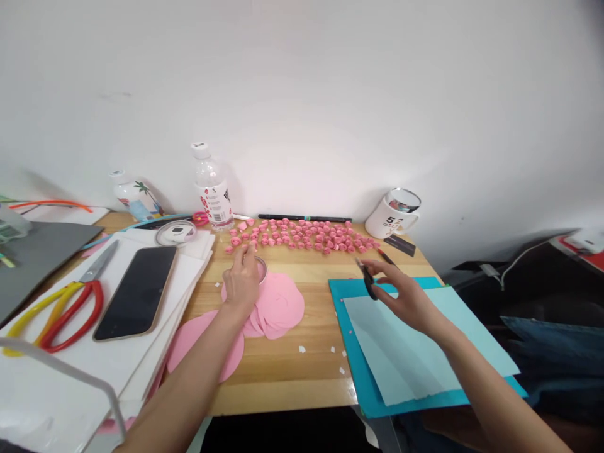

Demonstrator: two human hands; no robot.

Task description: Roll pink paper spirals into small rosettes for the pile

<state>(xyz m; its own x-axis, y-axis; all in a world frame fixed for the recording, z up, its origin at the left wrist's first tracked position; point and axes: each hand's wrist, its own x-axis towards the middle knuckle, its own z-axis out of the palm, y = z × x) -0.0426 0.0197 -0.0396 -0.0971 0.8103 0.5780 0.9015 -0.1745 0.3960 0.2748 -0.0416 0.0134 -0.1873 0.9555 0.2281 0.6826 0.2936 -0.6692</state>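
Observation:
My left hand [241, 280] is over the pink paper circles [283, 302], fingers bent together toward the rolled pink paper pieces [306, 234]. Whatever its fingertips hold, if anything, is too small to make out. A roll of tape [261, 269] lies right beside that hand, partly hidden by it. In my right hand [401, 292] are small black-handled scissors [368, 281], blades pointing up and left. Below this hand a pale blue sheet [425, 352] rests on a teal folder [372, 396]. Another pink circle [202, 343] is partly covered by my left forearm.
A water bottle [213, 195], a black pen [302, 218] and a white mug [391, 214] stand or lie along the wall. On the left, papers [189, 277] bear a phone [136, 292] and red-and-yellow scissors [70, 305]. White paper scraps [302, 349] dot the wooden table [283, 390].

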